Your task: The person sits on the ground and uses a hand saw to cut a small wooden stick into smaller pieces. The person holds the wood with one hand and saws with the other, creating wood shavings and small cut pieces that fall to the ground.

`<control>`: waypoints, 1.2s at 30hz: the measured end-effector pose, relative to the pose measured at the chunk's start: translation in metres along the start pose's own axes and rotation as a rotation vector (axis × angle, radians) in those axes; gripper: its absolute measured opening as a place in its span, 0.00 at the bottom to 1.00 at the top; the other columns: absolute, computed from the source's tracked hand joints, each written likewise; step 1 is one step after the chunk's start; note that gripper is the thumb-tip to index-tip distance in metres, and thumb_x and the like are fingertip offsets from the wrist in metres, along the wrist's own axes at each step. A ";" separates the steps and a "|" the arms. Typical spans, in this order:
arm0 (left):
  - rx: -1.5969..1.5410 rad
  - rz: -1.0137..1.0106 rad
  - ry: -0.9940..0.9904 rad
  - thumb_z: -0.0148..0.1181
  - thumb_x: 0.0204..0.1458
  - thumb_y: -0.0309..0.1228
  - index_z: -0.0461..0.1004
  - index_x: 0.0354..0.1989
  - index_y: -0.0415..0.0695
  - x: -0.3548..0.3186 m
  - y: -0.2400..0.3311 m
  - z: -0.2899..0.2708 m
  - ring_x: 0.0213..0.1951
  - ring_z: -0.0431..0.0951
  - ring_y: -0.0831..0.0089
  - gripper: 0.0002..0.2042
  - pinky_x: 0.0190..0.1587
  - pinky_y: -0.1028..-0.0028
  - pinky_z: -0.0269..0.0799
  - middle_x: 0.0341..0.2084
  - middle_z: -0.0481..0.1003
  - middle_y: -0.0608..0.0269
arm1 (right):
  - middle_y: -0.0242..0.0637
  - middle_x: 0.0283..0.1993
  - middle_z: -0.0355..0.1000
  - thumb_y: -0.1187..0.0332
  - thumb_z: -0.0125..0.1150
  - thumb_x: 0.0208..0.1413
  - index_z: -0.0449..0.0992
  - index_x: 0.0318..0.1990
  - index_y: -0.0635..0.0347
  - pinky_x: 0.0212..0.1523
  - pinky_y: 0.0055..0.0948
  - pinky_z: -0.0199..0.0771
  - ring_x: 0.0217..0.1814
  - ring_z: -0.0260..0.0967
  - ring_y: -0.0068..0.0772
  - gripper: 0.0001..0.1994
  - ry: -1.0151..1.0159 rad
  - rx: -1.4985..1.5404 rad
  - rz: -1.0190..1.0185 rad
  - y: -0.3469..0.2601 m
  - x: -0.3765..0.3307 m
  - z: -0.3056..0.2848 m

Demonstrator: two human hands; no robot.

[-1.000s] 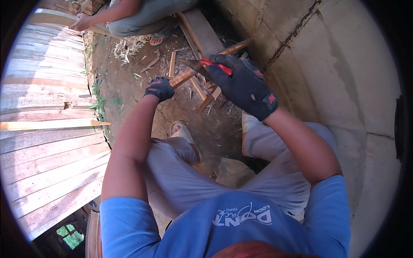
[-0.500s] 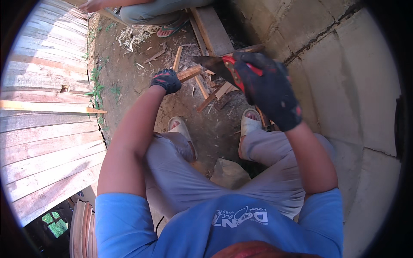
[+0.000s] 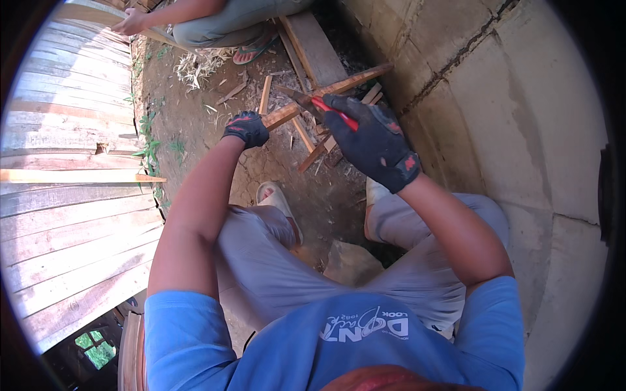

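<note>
My gloved left hand [image 3: 246, 129] is closed around the near end of a narrow wooden strip [image 3: 282, 116]. The strip slants away to the right, and its far part lies by the end of a thick plank. My gloved right hand [image 3: 372, 139] grips the red handle of a machete-like knife [image 3: 301, 98]. The dark blade points left, low over the strip, with part of it hidden behind the glove. Whether the blade touches the wood I cannot tell.
A thick plank [image 3: 316, 49] lies ahead, with offcuts [image 3: 314, 154] and shavings [image 3: 199, 68] around it. Another person's hand [image 3: 132, 21] holds a long board at the far left. A block wall [image 3: 495, 124] stands right, a board wall [image 3: 72, 215] left. A stone [image 3: 352, 262] sits between my feet.
My right hand has come down and left with the knife, and the blade is now lower against the strip. My left hand still holds the wood, shifted slightly. The other person's hand has moved a little.
</note>
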State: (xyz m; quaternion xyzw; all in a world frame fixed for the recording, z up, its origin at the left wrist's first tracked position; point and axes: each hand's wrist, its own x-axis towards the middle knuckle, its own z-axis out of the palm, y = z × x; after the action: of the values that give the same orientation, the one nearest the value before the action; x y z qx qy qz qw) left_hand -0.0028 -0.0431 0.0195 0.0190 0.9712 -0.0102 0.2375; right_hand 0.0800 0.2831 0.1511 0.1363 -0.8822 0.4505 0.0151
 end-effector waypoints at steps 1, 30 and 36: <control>-0.005 -0.019 -0.029 0.69 0.38 0.37 0.86 0.43 0.41 0.000 -0.005 0.003 0.44 0.86 0.45 0.21 0.49 0.54 0.82 0.41 0.84 0.41 | 0.46 0.55 0.82 0.58 0.60 0.69 0.83 0.59 0.56 0.59 0.42 0.78 0.57 0.79 0.48 0.17 -0.024 -0.071 0.012 -0.019 0.002 -0.026; -0.496 -0.002 -0.420 0.70 0.47 0.48 0.86 0.38 0.39 -0.003 -0.002 -0.029 0.28 0.86 0.64 0.22 0.37 0.62 0.81 0.26 0.85 0.57 | 0.43 0.48 0.82 0.61 0.69 0.64 0.76 0.65 0.63 0.42 0.32 0.83 0.44 0.81 0.31 0.25 -0.118 0.487 0.215 0.017 0.005 0.003; -0.249 -0.023 -0.371 0.68 0.51 0.46 0.86 0.40 0.41 0.005 0.008 -0.028 0.37 0.89 0.59 0.20 0.46 0.61 0.82 0.32 0.87 0.51 | 0.43 0.49 0.81 0.60 0.66 0.67 0.76 0.65 0.65 0.40 0.31 0.83 0.37 0.80 0.27 0.24 -0.128 0.532 0.301 0.020 0.012 -0.009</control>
State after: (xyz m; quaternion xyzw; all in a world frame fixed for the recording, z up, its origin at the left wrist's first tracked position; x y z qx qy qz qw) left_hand -0.0197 -0.0343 0.0419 -0.0239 0.9048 0.1037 0.4123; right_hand 0.0622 0.2983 0.1426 0.0315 -0.7429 0.6532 -0.1433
